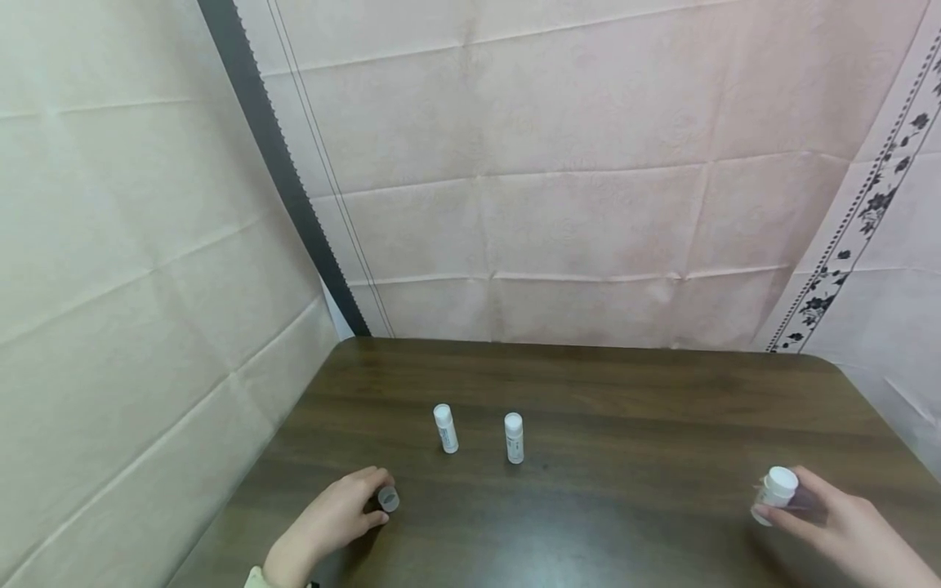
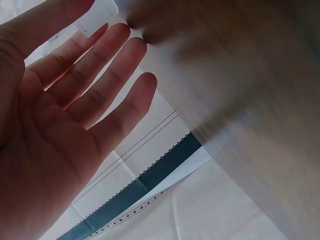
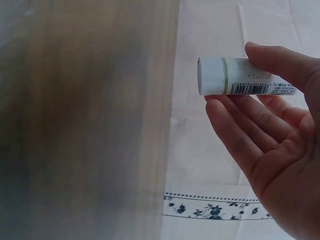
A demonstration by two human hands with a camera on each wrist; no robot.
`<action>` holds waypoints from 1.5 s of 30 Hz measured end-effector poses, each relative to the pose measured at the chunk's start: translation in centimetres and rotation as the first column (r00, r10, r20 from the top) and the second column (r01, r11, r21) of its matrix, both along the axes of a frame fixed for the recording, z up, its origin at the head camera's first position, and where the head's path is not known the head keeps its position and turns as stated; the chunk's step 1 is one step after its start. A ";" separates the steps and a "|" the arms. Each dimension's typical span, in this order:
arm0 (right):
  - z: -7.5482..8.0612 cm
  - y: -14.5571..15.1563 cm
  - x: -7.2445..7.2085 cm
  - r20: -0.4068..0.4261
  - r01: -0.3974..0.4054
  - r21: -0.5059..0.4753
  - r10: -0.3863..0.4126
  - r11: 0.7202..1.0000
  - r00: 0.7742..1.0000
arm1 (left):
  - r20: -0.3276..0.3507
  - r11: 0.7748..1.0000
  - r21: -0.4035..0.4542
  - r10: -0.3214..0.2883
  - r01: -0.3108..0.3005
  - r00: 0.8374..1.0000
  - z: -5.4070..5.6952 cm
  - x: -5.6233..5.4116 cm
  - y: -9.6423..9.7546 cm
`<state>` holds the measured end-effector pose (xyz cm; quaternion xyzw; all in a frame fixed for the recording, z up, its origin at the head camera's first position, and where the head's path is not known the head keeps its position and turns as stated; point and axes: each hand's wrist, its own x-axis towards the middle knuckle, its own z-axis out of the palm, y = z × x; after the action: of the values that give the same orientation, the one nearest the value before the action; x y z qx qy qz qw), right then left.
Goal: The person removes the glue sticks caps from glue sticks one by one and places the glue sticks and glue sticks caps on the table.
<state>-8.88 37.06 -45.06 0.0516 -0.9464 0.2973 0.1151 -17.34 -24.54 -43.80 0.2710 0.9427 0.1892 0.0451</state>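
Near the left side of the table, my left hand point(image 1: 341, 510) pinches a small lip balm tube point(image 1: 388, 499) between thumb and fingers, its round greyish end facing up. The ribbed whitish end of that tube point(image 2: 98, 17) shows at the top of the left wrist view; the rest is hidden by the hand. At the far right, my right hand point(image 1: 845, 518) holds a white lip balm tube point(image 3: 240, 77) between thumb and fingertips, with a barcode on its side and its white cap pointing away from the palm. Two more white lip balm tubes, one on the left point(image 1: 445, 429) and one nearer the middle point(image 1: 514, 438), stand upright on the table.
The brown wooden table point(image 1: 625, 408) has rounded far corners. Behind it hangs a pale creased cloth point(image 1: 573, 204) with a dark stripe and a floral border, and another pale cloth point(image 1: 132, 286) runs along the left side.
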 end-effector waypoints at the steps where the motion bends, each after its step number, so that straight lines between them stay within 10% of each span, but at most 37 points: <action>1: -0.1 0.1 0.0 0.017 0.008 0.009 -0.008 1.000 1.000 | -0.004 1.000 -0.005 0.001 -0.001 1.000 0.0 -0.1 0.0; 12: -1.1 1.0 -0.6 0.201 0.032 0.046 -0.041 0.998 0.979 | -0.027 0.999 -0.040 0.009 -0.010 1.000 0.0 -0.1 0.1; 45: -1.7 2.0 -0.8 0.155 -0.005 0.030 0.001 1.000 0.988 | -0.042 0.999 -0.043 0.002 -0.004 0.999 0.3 -0.3 0.1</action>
<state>-9.69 39.05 -46.71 0.0314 -0.9568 0.2861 0.0398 -17.64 -24.48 -43.45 0.2723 0.9478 0.1630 0.0310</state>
